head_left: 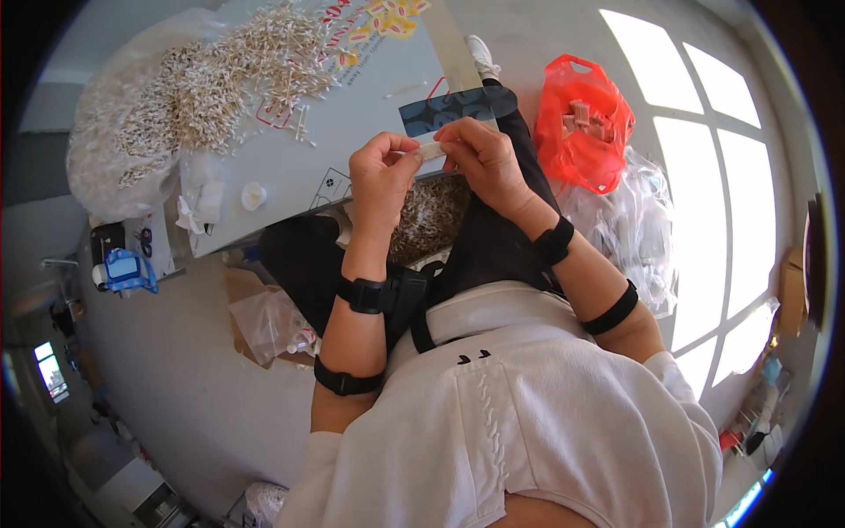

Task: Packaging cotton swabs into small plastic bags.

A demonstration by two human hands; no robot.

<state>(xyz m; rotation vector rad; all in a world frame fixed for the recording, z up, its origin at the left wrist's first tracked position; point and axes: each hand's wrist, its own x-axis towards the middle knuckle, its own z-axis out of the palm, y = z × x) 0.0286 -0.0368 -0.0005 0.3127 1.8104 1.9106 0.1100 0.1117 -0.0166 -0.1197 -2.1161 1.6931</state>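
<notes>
Over the near edge of the table, my left hand [380, 174] and my right hand [493, 167] meet with bent fingers. Between their fingertips they pinch a small pale packet [431, 150], one end in each hand; its contents are too small to make out. Just beyond lies a dark blue translucent sheet [447, 109] with rounded shapes on it. A big heap of cotton swabs [238, 79] covers the table's far left. Below my hands, between my legs, more swabs [429, 216] fill a container whose walls are mostly hidden.
Yellow-and-white labels [387, 19] lie at the far edge of the grey tabletop [326, 132]. A clear bag [92, 163] surrounds the swab heap. A red plastic bag [581, 84] holding pinkish bundles stands right, above clear bags [629, 220]. An open carton [251, 308] sits on the floor.
</notes>
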